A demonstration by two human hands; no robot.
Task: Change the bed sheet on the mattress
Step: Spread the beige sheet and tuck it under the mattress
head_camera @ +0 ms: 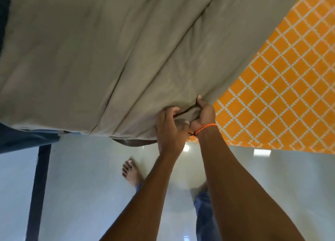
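A grey-beige bed sheet (101, 59) covers most of the mattress and lies in long folds that run toward its near edge. To the right, an orange sheet with a white lattice pattern (282, 88) is exposed beneath it. My left hand (169, 132) and my right hand (204, 116) are both shut on a bunched fold at the grey sheet's near edge, close together, right where the orange sheet begins. An orange braided band circles my right wrist.
Pale glossy floor tiles (87, 186) lie below the bed edge, reflecting lights. My bare left foot (131, 171) stands near the bed, with blue jeans visible. A dark bed-frame post (39, 186) runs down at left. Dark blue fabric (21, 139) hangs at the lower left of the mattress.
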